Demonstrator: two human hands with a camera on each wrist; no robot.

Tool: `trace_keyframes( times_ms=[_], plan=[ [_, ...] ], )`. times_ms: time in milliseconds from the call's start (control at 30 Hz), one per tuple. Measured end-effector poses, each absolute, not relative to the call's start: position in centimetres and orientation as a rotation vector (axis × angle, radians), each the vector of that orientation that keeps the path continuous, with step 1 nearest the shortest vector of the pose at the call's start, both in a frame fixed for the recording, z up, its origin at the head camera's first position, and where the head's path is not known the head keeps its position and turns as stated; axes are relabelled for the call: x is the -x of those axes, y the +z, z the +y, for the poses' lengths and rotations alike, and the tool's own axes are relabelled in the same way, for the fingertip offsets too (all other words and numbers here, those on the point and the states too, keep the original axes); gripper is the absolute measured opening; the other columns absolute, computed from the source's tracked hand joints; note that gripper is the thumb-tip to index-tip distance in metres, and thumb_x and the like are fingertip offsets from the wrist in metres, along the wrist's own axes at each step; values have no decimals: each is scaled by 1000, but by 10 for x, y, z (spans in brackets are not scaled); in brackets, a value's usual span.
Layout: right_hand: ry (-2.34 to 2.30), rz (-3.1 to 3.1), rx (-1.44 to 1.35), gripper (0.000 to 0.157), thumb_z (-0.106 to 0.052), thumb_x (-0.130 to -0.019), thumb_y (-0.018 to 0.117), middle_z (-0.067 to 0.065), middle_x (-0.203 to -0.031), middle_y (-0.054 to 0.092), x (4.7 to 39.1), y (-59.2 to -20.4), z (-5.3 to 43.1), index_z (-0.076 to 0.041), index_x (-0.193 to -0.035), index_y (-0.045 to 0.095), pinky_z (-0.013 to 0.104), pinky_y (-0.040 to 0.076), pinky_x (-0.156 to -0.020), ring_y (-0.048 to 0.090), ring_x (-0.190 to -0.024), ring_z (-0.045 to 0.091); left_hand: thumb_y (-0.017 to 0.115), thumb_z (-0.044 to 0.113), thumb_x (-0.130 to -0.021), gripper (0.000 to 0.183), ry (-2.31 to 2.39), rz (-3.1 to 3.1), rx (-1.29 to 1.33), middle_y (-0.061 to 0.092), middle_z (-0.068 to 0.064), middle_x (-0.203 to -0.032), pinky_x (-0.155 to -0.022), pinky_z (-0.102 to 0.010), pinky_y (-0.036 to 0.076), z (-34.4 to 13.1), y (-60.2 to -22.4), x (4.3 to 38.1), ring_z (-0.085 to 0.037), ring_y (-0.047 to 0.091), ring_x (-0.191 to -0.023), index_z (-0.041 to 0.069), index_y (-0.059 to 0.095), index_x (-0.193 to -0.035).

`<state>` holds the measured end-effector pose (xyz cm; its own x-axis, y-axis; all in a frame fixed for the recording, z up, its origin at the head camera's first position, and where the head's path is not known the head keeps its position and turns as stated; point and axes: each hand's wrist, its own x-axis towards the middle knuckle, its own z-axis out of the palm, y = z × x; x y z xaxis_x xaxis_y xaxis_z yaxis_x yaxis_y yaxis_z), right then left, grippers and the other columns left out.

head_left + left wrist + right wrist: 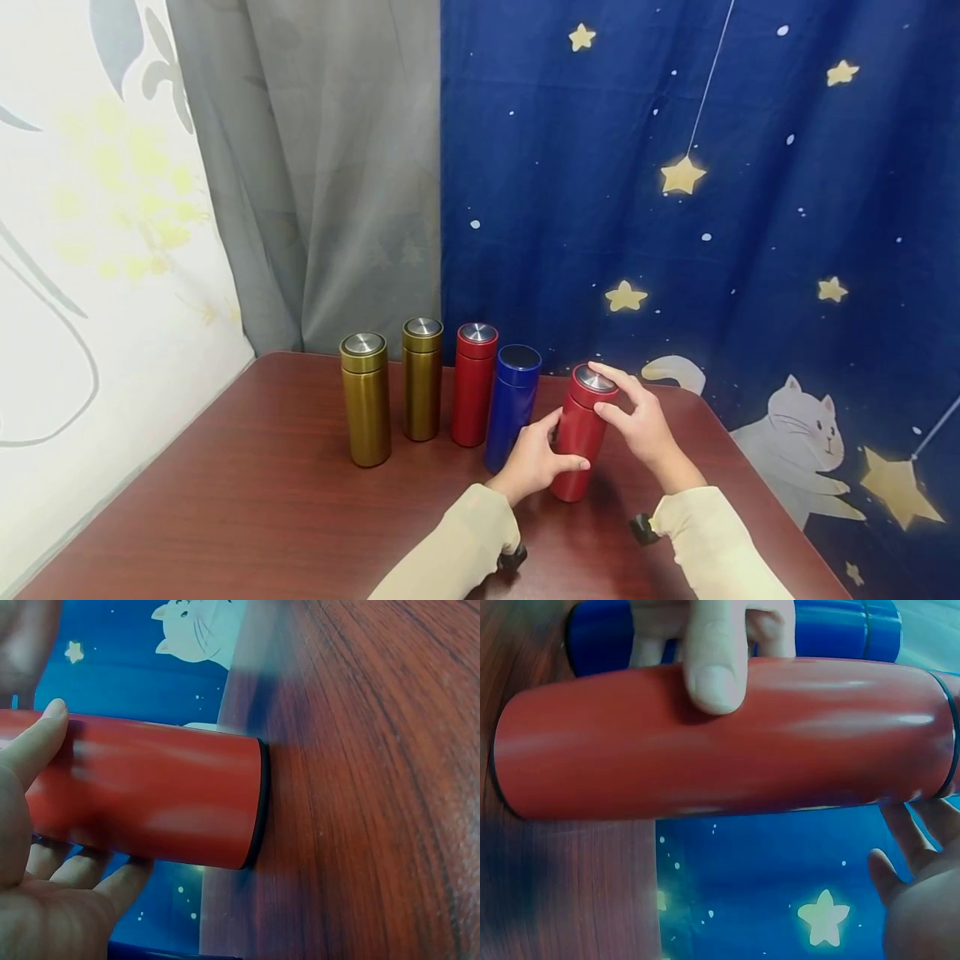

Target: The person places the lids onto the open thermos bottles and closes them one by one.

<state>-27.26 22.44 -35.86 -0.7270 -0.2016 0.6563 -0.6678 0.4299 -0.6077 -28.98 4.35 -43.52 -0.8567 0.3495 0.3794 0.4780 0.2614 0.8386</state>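
A red thermos flask [579,429] with a steel-topped lid [596,379] is between both hands, near the right of the table. My left hand [536,458] grips its lower body, thumb in front and fingers behind. The right hand [637,421] holds the lid, its thumb against the near side and fingers over the far top edge. In the left wrist view the black base rim [259,802] is close to the tabletop; I cannot tell whether it touches. A blue flask [513,408] stands just left of the held one, partly hidden by my left hand.
A second red flask [475,387] and two gold flasks [366,404] stand upright in a row farther left. They are on a dark reddish wooden table [262,500]. Behind it hang a grey curtain [360,167] and a blue star-patterned curtain [540,183].
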Motion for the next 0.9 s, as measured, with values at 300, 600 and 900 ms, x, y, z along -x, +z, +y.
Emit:
trace_keyframes(
  times_ms=[300, 600, 900],
  plan=[
    [1011, -2185, -603, 53, -13, -79, 77, 8, -115, 64, 270, -358, 221, -17, -130, 63, 55, 46, -84, 49, -105, 18, 86, 30, -75, 83, -1677, -2408, 781, 66, 3, -121, -87, -26, 52, 43, -434, 289, -11, 65, -104, 16, 46, -146],
    [850, -2107, -487, 53, -22, -70, 86, 10, -109, 64, 271, -360, 209, -11, -118, 66, 47, 43, -80, 48, -100, 24, 85, 32, -75, 83, -1687, -2420, 773, 66, 4, -120, -85, -26, 53, 43, -435, 289, -10, 65, -103, 17, 45, -146],
    [676, -2000, -363, 57, -36, -67, 86, 14, -97, 61, 273, -362, 194, -5, -108, 63, 48, 34, -79, 46, -91, 32, 85, 30, -75, 82, -1680, -2411, 796, 67, 2, -118, -84, -25, 53, 43, -434, 289, -11, 66, -102, 15, 45, -146]
  ],
)
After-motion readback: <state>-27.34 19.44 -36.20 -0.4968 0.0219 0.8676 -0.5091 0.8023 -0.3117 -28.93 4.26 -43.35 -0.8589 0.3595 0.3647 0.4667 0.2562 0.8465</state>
